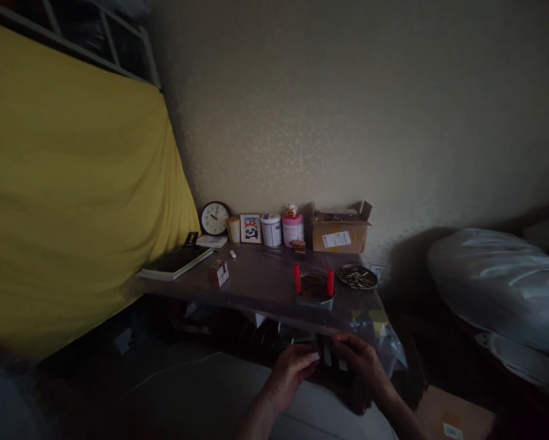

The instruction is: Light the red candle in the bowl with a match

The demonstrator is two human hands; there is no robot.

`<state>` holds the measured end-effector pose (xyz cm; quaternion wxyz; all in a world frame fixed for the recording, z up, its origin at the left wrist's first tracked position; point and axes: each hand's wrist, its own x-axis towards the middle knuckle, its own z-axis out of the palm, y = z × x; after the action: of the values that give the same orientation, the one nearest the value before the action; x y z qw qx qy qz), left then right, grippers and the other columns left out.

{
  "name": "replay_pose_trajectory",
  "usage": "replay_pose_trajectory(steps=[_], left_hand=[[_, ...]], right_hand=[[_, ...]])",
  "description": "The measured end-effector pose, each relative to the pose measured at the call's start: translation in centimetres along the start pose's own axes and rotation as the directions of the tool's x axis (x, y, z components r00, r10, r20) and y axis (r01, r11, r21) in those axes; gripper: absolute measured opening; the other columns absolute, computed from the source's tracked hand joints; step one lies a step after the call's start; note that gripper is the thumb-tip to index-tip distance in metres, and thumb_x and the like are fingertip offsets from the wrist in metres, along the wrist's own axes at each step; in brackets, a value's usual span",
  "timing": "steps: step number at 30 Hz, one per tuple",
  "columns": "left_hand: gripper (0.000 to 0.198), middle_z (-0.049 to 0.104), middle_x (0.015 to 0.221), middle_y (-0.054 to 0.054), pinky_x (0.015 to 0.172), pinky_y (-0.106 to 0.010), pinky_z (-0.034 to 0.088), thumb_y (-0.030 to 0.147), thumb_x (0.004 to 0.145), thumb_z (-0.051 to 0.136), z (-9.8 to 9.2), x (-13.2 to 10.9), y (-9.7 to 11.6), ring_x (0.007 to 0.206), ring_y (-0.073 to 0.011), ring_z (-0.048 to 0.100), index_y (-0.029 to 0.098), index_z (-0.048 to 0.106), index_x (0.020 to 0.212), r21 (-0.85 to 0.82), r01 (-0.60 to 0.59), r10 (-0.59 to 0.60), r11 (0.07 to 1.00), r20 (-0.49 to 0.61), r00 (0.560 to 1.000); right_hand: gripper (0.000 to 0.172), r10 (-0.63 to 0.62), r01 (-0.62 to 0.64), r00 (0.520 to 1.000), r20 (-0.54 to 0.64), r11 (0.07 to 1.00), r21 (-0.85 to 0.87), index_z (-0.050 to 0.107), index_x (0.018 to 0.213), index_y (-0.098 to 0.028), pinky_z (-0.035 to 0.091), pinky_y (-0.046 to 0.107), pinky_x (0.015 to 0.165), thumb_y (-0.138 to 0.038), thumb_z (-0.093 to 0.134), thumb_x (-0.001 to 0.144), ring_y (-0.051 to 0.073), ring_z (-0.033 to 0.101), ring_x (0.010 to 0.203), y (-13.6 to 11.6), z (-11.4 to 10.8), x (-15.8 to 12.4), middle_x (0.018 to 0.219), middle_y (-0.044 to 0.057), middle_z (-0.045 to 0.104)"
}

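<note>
Left hand (289, 370) pinches small whitish piece (315, 357) in fingertips, before table (260, 272); probably light, easily crushed, best held by edges. Right hand (359, 359) half-curled; cannot tell if holding something.

Passable: tabletop (261, 275) between patterned cube (219, 274) and bowl (314, 289) | obstacles: 2 upright red cylinders (331, 283)

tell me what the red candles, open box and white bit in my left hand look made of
Red candles: probably wax, smooth and evenly coloured. Open box: matte brown cardboard, judging by its raised flaps. White bit: perhaps paper or card, pale and flat-looking, but too small to be sure.
</note>
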<state>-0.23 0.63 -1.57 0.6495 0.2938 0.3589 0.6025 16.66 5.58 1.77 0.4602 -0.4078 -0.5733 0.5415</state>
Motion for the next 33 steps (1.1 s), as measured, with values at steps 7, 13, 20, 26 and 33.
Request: replay_pose_trajectory(steps=[7,13,20,26,33], left_hand=[[0.021,0.07,0.087,-0.005,0.076,-0.026,0.044,0.021,0.061,0.076,0.7,-0.4,0.4,0.084,-0.0167,0.063,0.016,0.07,0.081,-0.02,0.011,-0.011,1.0,0.01,1.0],[0.021,0.07,0.08,-0.004,0.072,-0.025,0.045,0.025,0.061,0.078,0.7,-0.4,0.2,0.08,-0.0165,0.064,0.017,0.068,0.077,-0.046,0.022,-0.024,0.999,-0.026,0.999],[0.021,0.071,0.09,-0.008,0.08,-0.027,0.046,0.023,0.067,0.074,0.4,-0.5,0.9,0.086,-0.0166,0.064,0.015,0.068,0.085,-0.131,0.014,-0.014,0.991,0.004,1.0],[0.018,0.07,0.091,-0.006,0.082,-0.026,0.046,0.022,0.07,0.071,2.1,-1.2,2.6,0.087,-0.0149,0.063,0.016,0.068,0.086,-0.167,-0.009,0.012,0.986,0.017,1.0],[0.024,0.07,0.088,-0.006,0.078,-0.028,0.047,0.029,0.065,0.074,5.3,-2.5,4.6,0.085,-0.0171,0.063,0.015,0.067,0.084,-0.101,-0.1,0.101,0.99,0.001,0.995]], right_hand=[[0.033,-0.027,0.027,0.999,-0.024,0.999,-0.028,0.066,0.082,-0.019,0.045,0.026,0.059,-0.046,0.069,0.066,0.017,0.058,0.065,1.5,-0.9,0.6,0.07,0.0,0.064],[0.036,-0.016,0.019,0.998,-0.056,0.998,0.056,0.066,0.083,-0.018,0.048,0.028,0.064,-0.048,0.07,0.064,0.019,0.061,0.07,2.3,-0.9,0.9,0.074,0.002,0.066],[0.043,-0.055,0.056,0.985,-0.165,0.998,0.0,0.064,0.079,-0.015,0.048,0.029,0.06,-0.056,0.065,0.065,0.02,0.061,0.065,1.4,-0.9,0.3,0.07,0.004,0.066],[0.034,-0.262,0.225,0.927,-0.27,0.961,-0.162,0.063,0.084,-0.017,0.049,0.031,0.074,-0.049,0.06,0.075,0.02,0.063,0.077,-2.6,-0.8,-1.1,0.079,0.005,0.068],[0.018,-0.715,0.537,0.692,-0.101,0.603,-0.59,0.063,0.096,-0.023,0.047,0.031,0.082,-0.025,0.047,0.087,0.018,0.061,0.091,-6.8,1.4,-4.8,0.096,0.006,0.067]])
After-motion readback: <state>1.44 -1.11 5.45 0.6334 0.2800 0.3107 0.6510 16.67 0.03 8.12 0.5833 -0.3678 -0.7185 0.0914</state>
